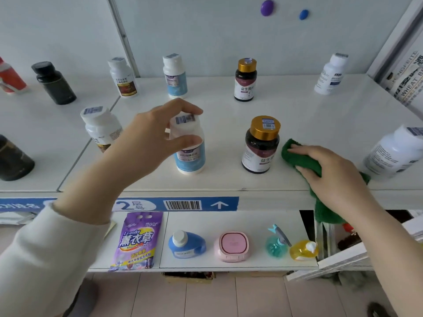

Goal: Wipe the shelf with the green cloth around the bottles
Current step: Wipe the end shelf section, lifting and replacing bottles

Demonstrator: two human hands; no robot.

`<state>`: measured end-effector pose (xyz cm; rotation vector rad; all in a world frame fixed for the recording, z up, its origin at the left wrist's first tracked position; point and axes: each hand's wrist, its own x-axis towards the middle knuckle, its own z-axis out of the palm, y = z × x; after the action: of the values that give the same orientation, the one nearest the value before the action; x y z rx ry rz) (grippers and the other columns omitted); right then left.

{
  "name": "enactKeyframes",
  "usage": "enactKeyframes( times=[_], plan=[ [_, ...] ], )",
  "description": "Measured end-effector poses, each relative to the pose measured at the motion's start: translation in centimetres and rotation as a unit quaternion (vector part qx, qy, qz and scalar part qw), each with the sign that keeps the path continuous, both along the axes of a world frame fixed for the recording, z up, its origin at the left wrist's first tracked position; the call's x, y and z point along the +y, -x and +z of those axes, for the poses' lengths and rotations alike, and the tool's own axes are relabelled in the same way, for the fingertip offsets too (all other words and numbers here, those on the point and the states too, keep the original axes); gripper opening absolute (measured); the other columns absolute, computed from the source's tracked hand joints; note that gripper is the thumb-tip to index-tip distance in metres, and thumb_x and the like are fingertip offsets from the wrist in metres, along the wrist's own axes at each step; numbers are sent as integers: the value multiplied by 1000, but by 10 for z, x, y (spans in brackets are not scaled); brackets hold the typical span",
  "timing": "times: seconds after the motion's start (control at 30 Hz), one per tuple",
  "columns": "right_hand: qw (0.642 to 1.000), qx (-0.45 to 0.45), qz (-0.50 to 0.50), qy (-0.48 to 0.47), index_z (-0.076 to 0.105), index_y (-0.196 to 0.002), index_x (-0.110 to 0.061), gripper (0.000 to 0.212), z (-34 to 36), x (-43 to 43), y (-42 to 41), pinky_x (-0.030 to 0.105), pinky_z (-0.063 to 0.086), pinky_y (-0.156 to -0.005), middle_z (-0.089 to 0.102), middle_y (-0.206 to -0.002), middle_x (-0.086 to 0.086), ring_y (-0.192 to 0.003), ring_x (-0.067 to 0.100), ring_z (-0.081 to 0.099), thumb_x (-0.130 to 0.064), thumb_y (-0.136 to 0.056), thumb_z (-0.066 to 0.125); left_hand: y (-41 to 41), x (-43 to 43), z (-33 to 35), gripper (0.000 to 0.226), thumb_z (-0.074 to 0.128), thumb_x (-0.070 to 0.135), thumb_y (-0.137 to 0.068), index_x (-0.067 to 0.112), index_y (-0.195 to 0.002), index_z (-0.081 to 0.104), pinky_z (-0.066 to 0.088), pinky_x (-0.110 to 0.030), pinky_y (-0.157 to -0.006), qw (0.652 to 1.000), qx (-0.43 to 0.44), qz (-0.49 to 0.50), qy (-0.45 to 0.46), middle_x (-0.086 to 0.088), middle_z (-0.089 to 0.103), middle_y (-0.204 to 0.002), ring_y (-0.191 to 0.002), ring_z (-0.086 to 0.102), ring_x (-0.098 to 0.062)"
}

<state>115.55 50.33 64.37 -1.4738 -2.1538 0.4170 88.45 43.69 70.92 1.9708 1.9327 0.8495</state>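
Shelf surface: white shelf (320, 124), a flat, smooth, matt board with a seam left of centre and pale wall panels behind it.
Cloth location: green cloth (297, 157) is bunched on the front right part of the shelf, just beside the gold-cap bottle (261, 147). A tail of it hangs over the front edge.
Right hand: right hand (332, 177) lies on top of the cloth. Fingers and thumb are curled round the wad and press it to the board.
Left hand: left hand (155, 133) is wrapped round the cap of the blue-label bottle (190, 156), fingers over the top and thumb at the neck. The bottle's base appears to sit on the shelf; a slight lift cannot be ruled out.
Cloth handling: judged soft, light and thick-piled, conforming readily to the flat board. It is best held as a folded pad under the palm, with the loose tail gathered in, since it could drag against a bottle.
Bottle handling: blue-label bottle is judged light, rigid, smooth plastic, tall enough to tip. Hold it at the cap or shoulder.
Gold-cap bottle: dark cylindrical body, ribbed metallic cap, paper label. Whether it is glass or plastic cannot be told, so treat it as fragile.
Other bottles: back-row bottles (175, 76) stand well apart. A large white bottle (393, 152) stands near the right hand.
Lower shelf: glossy lavender pouch (137, 241) and a rounded pink case (231, 245).
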Motion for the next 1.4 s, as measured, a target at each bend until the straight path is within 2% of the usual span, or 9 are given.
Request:
enactKeyframes(
  times=[0.27,0.47,0.57,0.7,0.9,1.1,1.2,1.33,1.4],
  plan=[
    [996,-54,-27,58,46,-132,-24,40,14,92,29,31,33,-102,47,-141,4,-127,27,43,-22,-93,49,4,-3,-2,41,62,33,-79,48,-110,39,38,-4,-68,999,-31,-26,11,17,50,-109,-93,55,-5],
    [947,-72,266,167,44,-134,-26,42,25,99,72,38,15,-118,32,-150,-2,-142,15,21,-12,-95,44,9,-1,-6,40,66,31,-74,34,-107,43,40,6,-68,996,-81,-13,-26,32,49,-95,-88,52,13],
    [915,-21,295,276,51,-127,-35,40,35,107,80,36,18,-117,29,-151,-9,-141,9,21,-16,-91,50,8,-1,-10,37,66,34,-71,36,-101,45,39,7,-72,994,-103,-9,-29,35,47,-95,-85,52,17],
    [908,-138,350,186,40,-135,-35,52,32,133,111,26,14,-116,27,-151,-13,-142,5,16,-10,-91,53,8,-1,-15,38,60,52,-58,45,-92,47,41,3,-74,988,-144,-6,-52,37,57,-92,-91,55,21],
    [870,-199,432,130,31,-140,-35,51,31,150,173,15,4,-107,17,-151,-23,-140,-2,7,-18,-94,47,15,3,-31,37,61,65,-67,42,-96,56,48,-14,-89,979,-172,-22,-108,26,63,-111,-102,63,-2],
    [814,-202,519,164,45,-131,-34,50,29,140,170,-18,10,-81,23,-122,-41,-101,-35,15,-12,-88,57,17,6,-32,38,60,62,-70,36,-98,57,48,-15,-89,980,-156,-32,-122,27,62,-108,-102,62,-3],
    [836,-133,509,154,42,-122,-44,52,32,138,176,-17,14,-83,26,-116,-46,-100,-39,22,-9,-87,59,20,7,-30,44,59,61,-70,32,-103,57,48,-15,-90,980,-154,-41,-118,24,61,-111,-104,61,-2],
    [864,-155,468,106,43,-132,-35,47,34,145,208,5,13,-107,29,-141,-29,-130,-10,24,-16,-91,54,28,10,-27,45,61,59,-69,30,-103,57,48,-14,-88,980,-159,-30,-118,26,62,-110,-103,61,1],
    [858,-171,475,99,39,-137,-30,49,34,138,216,-4,10,-96,30,-138,-28,-125,-14,23,-15,-92,53,31,11,-27,43,61,58,-69,30,-102,57,47,-12,-88,980,-157,-28,-116,33,62,-107,-101,61,3]
  ],
)
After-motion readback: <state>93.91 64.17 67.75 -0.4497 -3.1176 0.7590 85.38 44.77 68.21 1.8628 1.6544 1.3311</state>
